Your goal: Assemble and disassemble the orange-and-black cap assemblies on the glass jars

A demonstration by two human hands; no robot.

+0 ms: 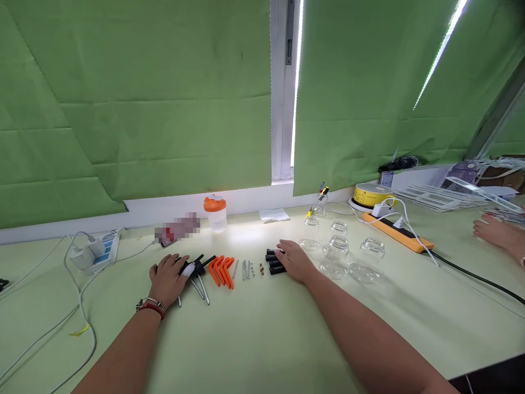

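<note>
My left hand (pixel 167 278) lies palm down on the pale green table, fingers spread, with a bandaged fingertip over some black parts (pixel 200 265) and thin metal rods (pixel 202 289). Just right of them lie several orange angled pieces (pixel 221 270), then a few short metal pins (pixel 245 269) and tiny brown bits (pixel 261 268). My right hand (pixel 294 260) rests flat, fingers stretched over a small stack of black ribbed parts (pixel 274 262). Neither hand grips anything.
Several clear glass jars (pixel 336 253) stand right of my right hand. An orange-lidded bottle (pixel 215 212) sits by the wall. A white power strip (pixel 95 250) with cables is at left, an orange power strip (pixel 397 231) and yellow tape reel (pixel 371 195) at right. Another person's hand (pixel 497 233) is at far right.
</note>
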